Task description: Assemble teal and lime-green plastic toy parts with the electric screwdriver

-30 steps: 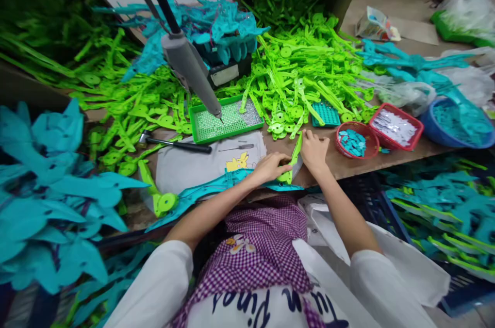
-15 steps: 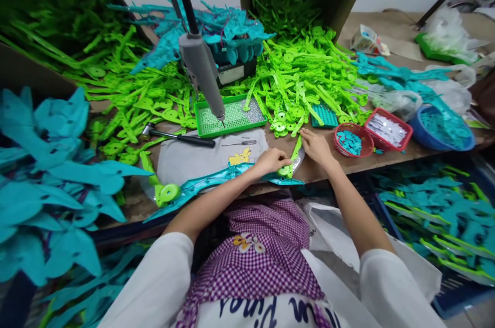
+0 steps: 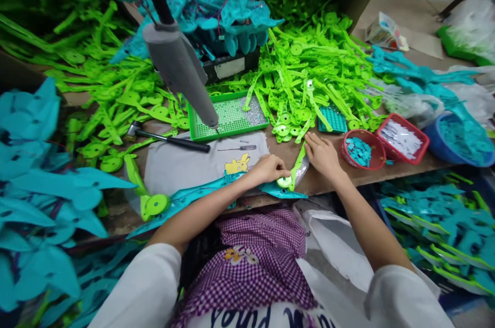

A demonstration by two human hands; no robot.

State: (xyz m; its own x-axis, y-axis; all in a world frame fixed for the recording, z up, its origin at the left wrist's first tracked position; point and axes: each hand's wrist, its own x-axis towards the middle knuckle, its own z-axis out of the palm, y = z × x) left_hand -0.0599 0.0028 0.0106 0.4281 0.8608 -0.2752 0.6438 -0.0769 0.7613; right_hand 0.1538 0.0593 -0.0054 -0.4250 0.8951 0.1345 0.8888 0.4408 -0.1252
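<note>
A long teal plastic part [image 3: 189, 195] lies along the table's front edge, with a lime-green plastic arm at each end. My left hand [image 3: 267, 169] is closed, its fingertips pinching the round base of the right green arm [image 3: 297, 167]. My right hand [image 3: 324, 155] is on that arm's upper end, fingers pressed together against it; the thumb is mostly hidden. A clear disc [image 3: 302, 169] shows beneath this arm. The left green arm [image 3: 155, 205] rests untouched, partly over another clear piece. My left forearm covers some of the teal part.
A grey electric screwdriver [image 3: 180, 67] hangs above a green tray [image 3: 228, 134] of screws. A hammer [image 3: 174, 141] and a small screwdriver [image 3: 242, 148] lie on a grey cloth [image 3: 162, 165]. Red baskets [image 3: 377, 155] stand right; green parts [image 3: 305, 60] and teal parts [image 3: 34, 178] are heaped around.
The view has shifted closer to the table and slightly right. My right fingers lie a little flatter at the green arm's upper end; my left hand keeps its pinch at the base.
</note>
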